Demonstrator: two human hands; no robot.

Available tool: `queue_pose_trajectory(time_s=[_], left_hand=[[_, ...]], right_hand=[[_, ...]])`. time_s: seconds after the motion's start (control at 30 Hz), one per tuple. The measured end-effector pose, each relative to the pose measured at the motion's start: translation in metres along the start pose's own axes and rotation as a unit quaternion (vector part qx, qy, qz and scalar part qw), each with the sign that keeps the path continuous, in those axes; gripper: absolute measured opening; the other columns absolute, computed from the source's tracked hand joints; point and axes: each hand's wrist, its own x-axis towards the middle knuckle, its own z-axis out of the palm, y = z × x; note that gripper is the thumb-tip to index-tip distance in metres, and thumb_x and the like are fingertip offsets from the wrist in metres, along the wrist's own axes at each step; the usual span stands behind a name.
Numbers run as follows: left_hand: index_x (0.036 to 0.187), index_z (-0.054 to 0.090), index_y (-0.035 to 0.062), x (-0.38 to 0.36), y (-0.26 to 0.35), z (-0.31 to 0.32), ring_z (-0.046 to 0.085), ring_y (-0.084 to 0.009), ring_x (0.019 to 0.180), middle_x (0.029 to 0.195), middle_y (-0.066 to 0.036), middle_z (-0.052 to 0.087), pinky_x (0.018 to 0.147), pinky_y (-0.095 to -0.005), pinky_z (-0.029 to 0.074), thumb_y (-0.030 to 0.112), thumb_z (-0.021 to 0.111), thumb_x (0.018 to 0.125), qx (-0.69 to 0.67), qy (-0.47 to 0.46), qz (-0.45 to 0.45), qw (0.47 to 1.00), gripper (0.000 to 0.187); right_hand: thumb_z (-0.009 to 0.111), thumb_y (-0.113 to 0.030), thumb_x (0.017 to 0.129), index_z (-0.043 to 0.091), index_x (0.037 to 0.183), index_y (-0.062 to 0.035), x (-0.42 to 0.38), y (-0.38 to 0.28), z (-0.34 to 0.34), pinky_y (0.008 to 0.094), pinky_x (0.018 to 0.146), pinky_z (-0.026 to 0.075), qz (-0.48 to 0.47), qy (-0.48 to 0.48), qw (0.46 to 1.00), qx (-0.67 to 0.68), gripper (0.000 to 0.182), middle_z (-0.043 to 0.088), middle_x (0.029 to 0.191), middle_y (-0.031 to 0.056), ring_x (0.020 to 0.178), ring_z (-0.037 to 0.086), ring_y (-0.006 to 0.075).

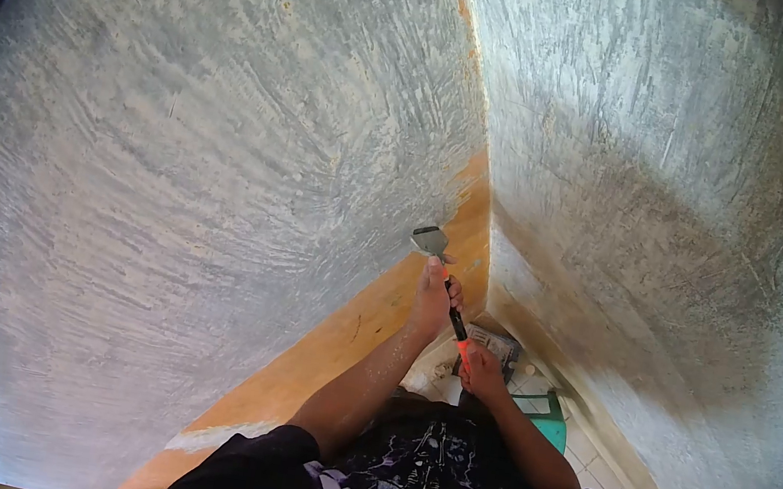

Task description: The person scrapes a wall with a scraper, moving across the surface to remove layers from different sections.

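Both my hands hold one scraper [432,242] with a flat metal blade and a black and orange handle. My left hand [434,301] grips the handle high up, just below the blade. My right hand [484,373] grips the orange lower end. The blade rests against the left wall [166,213] near the corner, at the edge where grey-white plaster meets a bare orange strip [348,339].
Two plastered walls meet in a corner [485,148] straight ahead; the right wall [676,214] is also grey-white. Below lie a tiled floor [595,468], a teal object [552,422] and a small box or packet [497,345] by the wall's foot.
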Motion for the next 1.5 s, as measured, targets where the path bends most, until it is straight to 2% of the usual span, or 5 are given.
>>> queue_pose_trajectory(time_s=[0.73, 0.83, 0.93, 1.13, 1.5], left_hand=[[0.115, 0.043, 0.0117, 0.0, -0.01, -0.005, 0.041, -0.012, 0.05, 0.064, 0.0, 0.039, 0.051, -0.0304, 0.041, 0.051, 0.031, 0.106, 0.035, 0.04, 0.002, 0.999, 0.043], [0.116, 0.043, 0.0115, -0.002, -0.009, -0.009, 0.041, -0.012, 0.051, 0.064, 0.0, 0.039, 0.051, -0.0301, 0.041, 0.052, 0.031, 0.106, 0.017, 0.028, -0.002, 0.999, 0.043], [0.116, 0.043, 0.0114, -0.005, -0.007, -0.009, 0.041, -0.0119, 0.051, 0.064, 0.0, 0.039, 0.05, -0.0299, 0.04, 0.053, 0.033, 0.105, 0.024, 0.019, 0.001, 1.0, 0.044], [0.113, 0.045, 0.0117, -0.009, 0.002, -0.009, 0.041, -0.0111, 0.049, 0.063, 0.001, 0.038, 0.049, -0.0292, 0.039, 0.055, 0.034, 0.104, 0.067, 0.027, -0.007, 0.997, 0.045], [0.111, 0.043, 0.0098, 0.0, 0.017, -0.002, 0.04, -0.0114, 0.05, 0.063, 0.0, 0.038, 0.052, -0.0301, 0.041, 0.054, 0.03, 0.105, 0.131, 0.021, -0.03, 0.991, 0.046]], right_hand=[[0.049, -0.038, 0.104, 0.057, 0.128, -0.0058, -0.005, 0.011, 0.007, 0.0225, 0.044, 0.033, -0.005, 0.016, 1.0, 0.011, 0.041, 0.043, 0.065, -0.0034, 0.05, 0.04, 0.0054], [0.039, -0.036, 0.106, 0.054, 0.125, -0.008, -0.003, 0.014, 0.007, 0.0245, 0.04, 0.034, -0.005, 0.009, 1.0, -0.003, 0.037, 0.045, 0.06, 0.0009, 0.044, 0.039, 0.0082], [0.047, -0.038, 0.105, 0.055, 0.129, -0.0053, -0.006, 0.018, 0.012, 0.0225, 0.044, 0.034, -0.015, 0.031, 0.999, 0.002, 0.042, 0.041, 0.063, -0.0035, 0.05, 0.039, 0.0058], [0.04, -0.041, 0.106, 0.055, 0.112, -0.0087, -0.017, 0.011, 0.034, 0.0246, 0.04, 0.034, -0.015, 0.03, 0.999, 0.021, 0.037, 0.045, 0.06, 0.0014, 0.044, 0.04, 0.0088], [0.037, -0.046, 0.106, 0.053, 0.118, -0.0094, -0.014, 0.003, 0.045, 0.0254, 0.039, 0.033, -0.007, 0.005, 1.0, 0.029, 0.042, 0.044, 0.059, 0.0026, 0.042, 0.039, 0.0103]])
